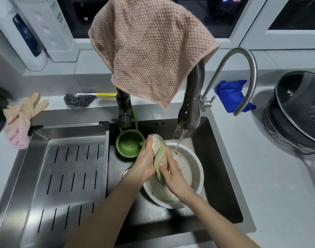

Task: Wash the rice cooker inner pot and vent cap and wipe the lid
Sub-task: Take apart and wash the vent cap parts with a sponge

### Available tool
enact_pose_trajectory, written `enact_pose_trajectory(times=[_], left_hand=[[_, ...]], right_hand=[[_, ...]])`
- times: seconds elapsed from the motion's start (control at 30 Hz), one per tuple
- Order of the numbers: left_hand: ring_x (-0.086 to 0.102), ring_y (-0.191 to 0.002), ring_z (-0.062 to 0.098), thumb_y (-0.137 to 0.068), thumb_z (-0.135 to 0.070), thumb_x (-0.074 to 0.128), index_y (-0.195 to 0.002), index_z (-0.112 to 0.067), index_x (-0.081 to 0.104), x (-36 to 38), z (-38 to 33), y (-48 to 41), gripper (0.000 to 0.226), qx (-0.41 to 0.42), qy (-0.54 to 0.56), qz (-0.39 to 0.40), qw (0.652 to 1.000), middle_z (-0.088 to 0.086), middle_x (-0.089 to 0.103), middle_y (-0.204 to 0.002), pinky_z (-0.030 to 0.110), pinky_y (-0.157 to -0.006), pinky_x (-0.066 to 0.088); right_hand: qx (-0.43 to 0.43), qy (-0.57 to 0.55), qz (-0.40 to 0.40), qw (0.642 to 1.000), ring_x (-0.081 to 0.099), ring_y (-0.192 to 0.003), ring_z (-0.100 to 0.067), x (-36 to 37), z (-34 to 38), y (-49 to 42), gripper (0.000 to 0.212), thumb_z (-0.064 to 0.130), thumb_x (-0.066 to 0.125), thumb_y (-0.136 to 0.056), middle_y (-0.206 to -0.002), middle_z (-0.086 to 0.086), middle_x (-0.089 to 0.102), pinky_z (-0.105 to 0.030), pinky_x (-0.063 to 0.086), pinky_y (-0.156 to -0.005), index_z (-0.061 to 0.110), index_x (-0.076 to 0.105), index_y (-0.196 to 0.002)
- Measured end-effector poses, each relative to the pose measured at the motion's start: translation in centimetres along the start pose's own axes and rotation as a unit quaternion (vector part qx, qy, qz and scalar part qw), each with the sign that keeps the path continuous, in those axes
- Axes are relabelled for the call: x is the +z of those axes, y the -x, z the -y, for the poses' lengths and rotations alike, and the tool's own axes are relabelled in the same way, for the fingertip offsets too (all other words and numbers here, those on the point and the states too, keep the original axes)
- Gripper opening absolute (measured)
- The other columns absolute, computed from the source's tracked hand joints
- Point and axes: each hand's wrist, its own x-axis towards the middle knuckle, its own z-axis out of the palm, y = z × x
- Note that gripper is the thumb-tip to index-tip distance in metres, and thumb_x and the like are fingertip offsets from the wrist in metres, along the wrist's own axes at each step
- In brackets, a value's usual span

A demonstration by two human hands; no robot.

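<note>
The pale rice cooker inner pot sits tilted in the dark sink, and water runs into it from the dark faucet head. Above the pot, my left hand grips a pale oval piece, the vent cap, holding it on edge. My right hand presses a green sponge against the cap's side, thumb on top. The lower part of the cap is hidden between my hands.
A pink-brown towel hangs over the faucet. A green strainer hangs in the sink's left corner beside a steel drain tray. Steel wool, gloves, a blue cloth and a black lidded pan lie on the counter.
</note>
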Motion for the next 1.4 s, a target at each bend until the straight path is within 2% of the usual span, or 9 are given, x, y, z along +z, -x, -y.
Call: enact_pose_trajectory(times=[0.07,0.23,0.4,0.57,0.73,0.87,1.03,1.23,1.4], left_hand=[[0.067,-0.072,0.016,-0.096,-0.045,0.041,-0.13,-0.019,0.048,0.0,0.4,0.3,0.043,0.006,-0.009,0.028,1.0,0.008,0.066,-0.088,0.029,-0.063,0.054],[0.066,-0.084,0.02,-0.097,-0.045,0.038,-0.135,-0.018,0.041,-0.2,0.3,0.4,0.047,-0.006,-0.039,0.063,0.997,0.012,0.065,-0.106,0.033,-0.068,0.055],[0.066,-0.081,0.024,-0.096,-0.048,0.039,-0.121,-0.018,0.055,-1.5,-0.4,0.4,0.042,-0.058,-0.092,0.074,0.991,0.01,0.069,-0.097,0.039,-0.069,0.053],[0.064,-0.083,0.027,-0.097,-0.043,0.04,-0.102,-0.021,0.064,-2.2,-0.4,1.0,0.033,-0.062,-0.121,0.081,0.987,0.012,0.071,-0.088,0.049,-0.084,0.049],[0.058,-0.096,0.031,-0.097,-0.044,0.033,-0.107,-0.014,0.06,0.7,-4.3,1.2,0.041,-0.023,0.008,0.145,0.989,0.017,0.062,-0.105,0.052,-0.088,0.045],[0.061,-0.092,0.033,-0.095,-0.045,0.04,-0.117,-0.009,0.055,5.5,-6.2,1.4,0.045,0.008,-0.048,0.154,0.987,0.02,0.062,-0.106,0.051,-0.078,0.051],[0.06,-0.085,0.033,-0.088,-0.046,0.054,-0.124,-0.01,0.054,2.8,-4.0,-0.7,0.051,-0.039,-0.063,0.063,0.995,0.02,0.06,-0.103,0.051,-0.08,0.048],[0.062,-0.078,0.03,-0.096,-0.045,0.041,-0.116,-0.009,0.057,2.3,-1.5,-1.8,0.044,-0.045,-0.107,0.056,0.992,0.02,0.063,-0.091,0.045,-0.079,0.05],[0.062,-0.086,0.034,-0.098,-0.041,0.038,-0.108,-0.014,0.06,2.2,-1.6,-1.8,0.036,-0.024,-0.143,0.07,0.987,0.021,0.065,-0.098,0.055,-0.09,0.045]], right_hand=[[-0.004,0.002,-0.028,1.0,0.039,-0.131,-0.014,0.5,-0.7,0.1,0.064,0.06,0.035,-0.09,-0.142,0.0,0.04,-0.036,0.031,-0.111,0.045,0.011,-0.147],[-0.046,0.015,-0.155,0.987,0.054,-0.112,-0.017,1.0,-0.8,0.7,0.038,0.015,0.043,-0.097,-0.126,0.0,0.056,-0.039,0.045,-0.096,0.022,0.042,-0.135],[-0.054,0.137,-0.2,0.969,0.061,-0.08,-0.024,-2.3,1.1,-0.1,0.033,0.019,0.061,-0.088,-0.086,0.002,0.061,-0.037,0.048,-0.071,0.017,0.048,-0.118],[-0.245,0.415,-0.172,0.859,0.057,-0.058,-0.027,-5.2,2.7,-3.0,0.017,0.012,0.065,-0.07,-0.065,-0.002,0.057,-0.03,0.039,-0.055,0.019,0.069,-0.084],[-0.235,0.605,-0.01,0.76,0.057,-0.066,-0.019,-3.9,0.3,-1.3,0.016,0.026,0.08,-0.048,-0.069,0.005,0.056,-0.03,0.028,-0.065,0.031,0.07,-0.06],[-0.092,0.472,-0.082,0.873,0.056,-0.083,-0.024,-1.1,-0.2,0.1,0.026,0.021,0.077,-0.069,-0.088,-0.001,0.056,-0.034,0.027,-0.072,0.03,0.071,-0.092],[-0.022,0.368,-0.222,0.903,0.06,-0.071,-0.03,-5.4,-0.2,-0.9,0.032,0.015,0.07,-0.077,-0.083,-0.008,0.056,-0.036,0.044,-0.061,0.025,0.069,-0.107],[-0.078,0.278,-0.194,0.937,0.06,-0.097,-0.022,-5.6,2.1,-1.6,0.027,0.032,0.053,-0.093,-0.108,-0.003,0.063,-0.032,0.044,-0.078,0.021,0.063,-0.116],[0.042,0.195,-0.164,0.966,0.062,-0.097,-0.024,-6.2,2.9,-3.5,0.02,0.026,0.047,-0.092,-0.104,-0.001,0.066,-0.038,0.051,-0.083,0.025,0.063,-0.103]])
